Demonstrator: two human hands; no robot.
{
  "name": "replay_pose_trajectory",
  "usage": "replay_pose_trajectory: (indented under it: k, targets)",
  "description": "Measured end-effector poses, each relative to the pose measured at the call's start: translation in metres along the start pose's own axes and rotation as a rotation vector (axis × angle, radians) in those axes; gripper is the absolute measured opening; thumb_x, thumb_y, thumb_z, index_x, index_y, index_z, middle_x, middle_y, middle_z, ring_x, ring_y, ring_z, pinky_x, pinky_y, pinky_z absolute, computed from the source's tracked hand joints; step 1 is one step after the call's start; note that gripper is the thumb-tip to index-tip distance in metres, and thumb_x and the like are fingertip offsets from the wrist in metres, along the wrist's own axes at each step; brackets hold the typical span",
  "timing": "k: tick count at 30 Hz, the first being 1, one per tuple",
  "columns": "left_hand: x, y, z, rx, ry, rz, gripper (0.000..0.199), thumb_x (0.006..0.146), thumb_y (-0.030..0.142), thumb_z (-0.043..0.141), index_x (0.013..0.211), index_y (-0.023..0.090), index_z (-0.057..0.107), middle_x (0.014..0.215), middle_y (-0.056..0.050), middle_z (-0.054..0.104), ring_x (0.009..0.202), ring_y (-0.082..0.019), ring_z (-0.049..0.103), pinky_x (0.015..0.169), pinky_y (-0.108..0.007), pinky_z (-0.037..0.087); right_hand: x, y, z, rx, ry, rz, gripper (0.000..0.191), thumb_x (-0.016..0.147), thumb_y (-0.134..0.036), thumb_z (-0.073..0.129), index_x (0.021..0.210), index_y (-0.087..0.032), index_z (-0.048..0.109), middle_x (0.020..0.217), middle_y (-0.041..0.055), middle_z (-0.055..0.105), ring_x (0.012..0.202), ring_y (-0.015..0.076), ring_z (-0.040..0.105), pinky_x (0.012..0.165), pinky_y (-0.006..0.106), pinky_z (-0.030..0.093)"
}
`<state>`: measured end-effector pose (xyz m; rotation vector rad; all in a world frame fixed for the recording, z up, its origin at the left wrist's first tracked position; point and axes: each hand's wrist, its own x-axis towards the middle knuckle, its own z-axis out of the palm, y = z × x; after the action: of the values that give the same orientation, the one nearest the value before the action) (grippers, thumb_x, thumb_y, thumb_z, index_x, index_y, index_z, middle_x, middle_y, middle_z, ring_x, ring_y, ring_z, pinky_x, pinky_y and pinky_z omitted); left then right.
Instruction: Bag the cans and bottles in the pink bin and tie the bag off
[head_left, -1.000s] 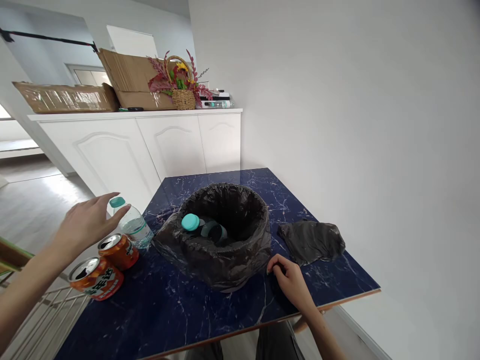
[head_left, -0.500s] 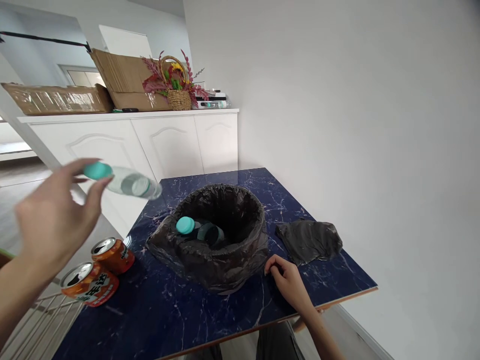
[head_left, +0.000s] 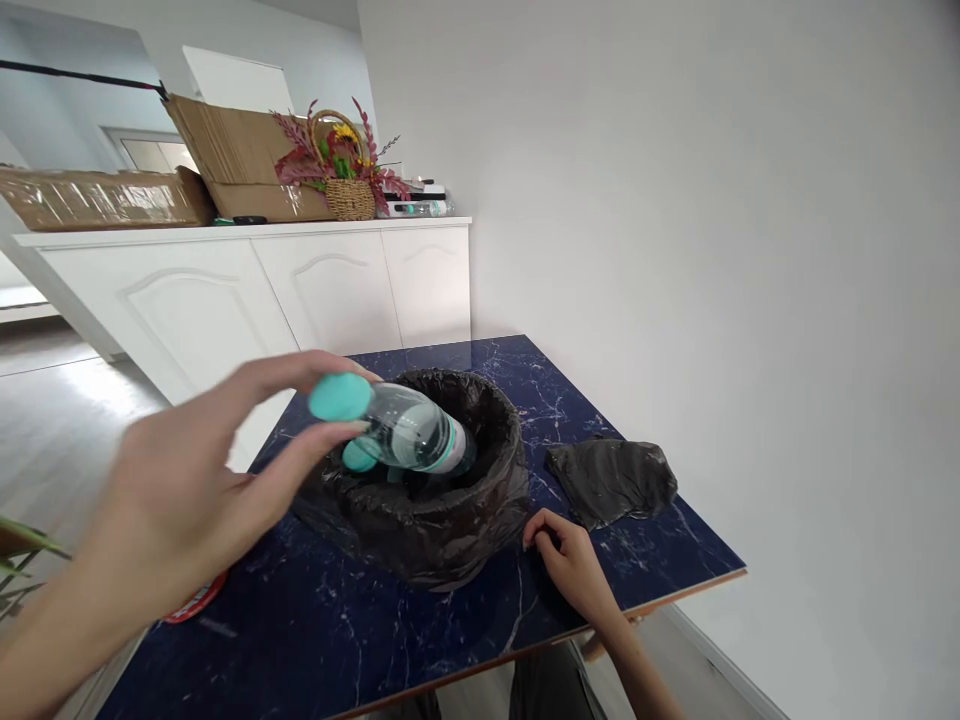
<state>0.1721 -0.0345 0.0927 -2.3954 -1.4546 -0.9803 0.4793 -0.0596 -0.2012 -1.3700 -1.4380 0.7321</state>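
My left hand (head_left: 217, 480) pinches a clear plastic bottle (head_left: 412, 427) near its teal cap. The bottle is tilted, its base pointing down to the right into the mouth of a bin lined with a black plastic bag (head_left: 442, 530). Another bottle's teal cap (head_left: 361, 455) shows inside the bin, partly covered by the held one. My right hand (head_left: 566, 560) rests on the blue marbled table (head_left: 315, 640), fingers curled, with nothing visible in them, just right of the bin. Below my left forearm, only the red lower edge of a can (head_left: 196, 602) shows.
A folded black plastic bag (head_left: 615, 482) lies on the table to the right of the bin. A white wall (head_left: 675, 250) borders the table's right side. Behind stands a white cabinet (head_left: 330, 290) with cardboard boxes (head_left: 247, 160) and a flower basket (head_left: 349, 198) on top.
My left hand has carried the bottle rightward and down, from beside the bin to its opening. The forearm now covers most of the orange cans. My right hand has stayed put.
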Motion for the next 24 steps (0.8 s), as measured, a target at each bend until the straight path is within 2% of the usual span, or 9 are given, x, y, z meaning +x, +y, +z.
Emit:
replay_pose_trajectory:
  k: [2, 4, 9, 12, 15, 17, 19, 22, 24]
  targets:
    - [0.001, 0.009, 0.013, -0.108, -0.013, 0.125, 0.037, 0.1, 0.065, 0.06, 0.129, 0.041, 0.065, 0.125, 0.011, 0.077, 0.092, -0.02, 0.078, 0.057, -0.026, 0.051, 0.0, 0.0, 0.0, -0.006, 0.0, 0.005, 0.024, 0.088, -0.018, 0.046, 0.077, -0.023, 0.066, 0.076, -0.0004, 0.068, 0.069, 0.0183, 0.06, 0.066, 0.028, 0.038]
    - [0.003, 0.01, 0.024, -0.18, -0.1, 0.207, 0.03, 0.102, 0.059, 0.063, 0.127, 0.042, 0.067, 0.123, 0.01, 0.079, 0.093, -0.019, 0.078, 0.058, -0.026, 0.053, 0.0, 0.0, 0.0, -0.015, -0.003, 0.012, 0.024, 0.088, -0.018, 0.045, 0.077, -0.023, 0.066, 0.075, -0.0009, 0.067, 0.066, 0.0175, 0.058, 0.064, 0.028, 0.036]
    - [0.005, 0.004, 0.036, -0.166, -0.331, 0.22, 0.041, 0.102, 0.063, 0.06, 0.134, 0.039, 0.07, 0.131, 0.001, 0.079, 0.113, -0.027, 0.076, 0.093, -0.037, 0.061, 0.0, -0.003, 0.0, -0.015, -0.006, 0.039, 0.024, 0.088, -0.019, 0.045, 0.078, -0.023, 0.066, 0.072, -0.0016, 0.065, 0.059, 0.0161, 0.052, 0.059, 0.028, 0.032]
    - [0.002, 0.004, 0.029, -0.169, -0.282, 0.185, 0.044, 0.103, 0.065, 0.055, 0.134, 0.038, 0.071, 0.133, 0.001, 0.078, 0.12, -0.028, 0.073, 0.1, -0.039, 0.059, 0.0, -0.002, 0.0, -0.001, -0.008, 0.043, 0.024, 0.089, -0.02, 0.045, 0.078, -0.023, 0.066, 0.072, -0.0011, 0.065, 0.061, 0.0166, 0.052, 0.06, 0.028, 0.032]
    - [-0.006, -0.006, 0.017, -0.103, -0.152, 0.047, 0.045, 0.102, 0.066, 0.052, 0.133, 0.038, 0.071, 0.136, 0.005, 0.076, 0.088, -0.022, 0.077, 0.076, -0.033, 0.06, 0.0, -0.001, 0.0, 0.002, 0.001, 0.032, 0.023, 0.088, -0.02, 0.046, 0.077, -0.023, 0.066, 0.072, -0.0005, 0.065, 0.062, 0.0172, 0.053, 0.061, 0.029, 0.033]
    - [-0.012, -0.024, 0.01, 0.012, -0.081, -0.093, 0.049, 0.1, 0.068, 0.05, 0.134, 0.038, 0.069, 0.139, 0.005, 0.073, 0.057, -0.015, 0.064, 0.067, -0.033, 0.056, -0.001, 0.0, 0.0, -0.004, 0.004, 0.029, 0.023, 0.088, -0.02, 0.046, 0.076, -0.023, 0.066, 0.071, -0.0004, 0.065, 0.061, 0.0171, 0.053, 0.061, 0.029, 0.033]
    - [-0.017, -0.052, 0.006, 0.138, -0.043, -0.198, 0.053, 0.101, 0.068, 0.045, 0.136, 0.036, 0.067, 0.141, 0.002, 0.072, 0.049, -0.013, 0.057, 0.075, -0.038, 0.056, -0.002, 0.001, 0.0, -0.01, -0.001, 0.029, 0.023, 0.088, -0.02, 0.046, 0.077, -0.023, 0.066, 0.072, -0.0004, 0.065, 0.06, 0.0167, 0.052, 0.06, 0.029, 0.032]
    - [-0.026, -0.104, 0.006, 0.293, -0.083, -0.211, 0.061, 0.101, 0.068, 0.04, 0.135, 0.024, 0.065, 0.133, -0.009, 0.073, 0.087, -0.028, 0.072, 0.097, -0.045, 0.054, -0.003, 0.003, 0.0, -0.021, -0.017, 0.035, 0.023, 0.089, -0.022, 0.046, 0.078, -0.023, 0.066, 0.071, -0.001, 0.064, 0.057, 0.0158, 0.049, 0.058, 0.029, 0.031]
    - [-0.035, -0.14, 0.009, 0.381, -0.176, -0.18, 0.066, 0.099, 0.07, 0.039, 0.132, 0.019, 0.064, 0.13, -0.015, 0.075, 0.117, -0.037, 0.068, 0.106, -0.049, 0.05, -0.003, 0.004, 0.0, -0.03, -0.025, 0.041, 0.024, 0.09, -0.023, 0.045, 0.079, -0.023, 0.066, 0.07, -0.0015, 0.063, 0.056, 0.0154, 0.047, 0.057, 0.029, 0.031]
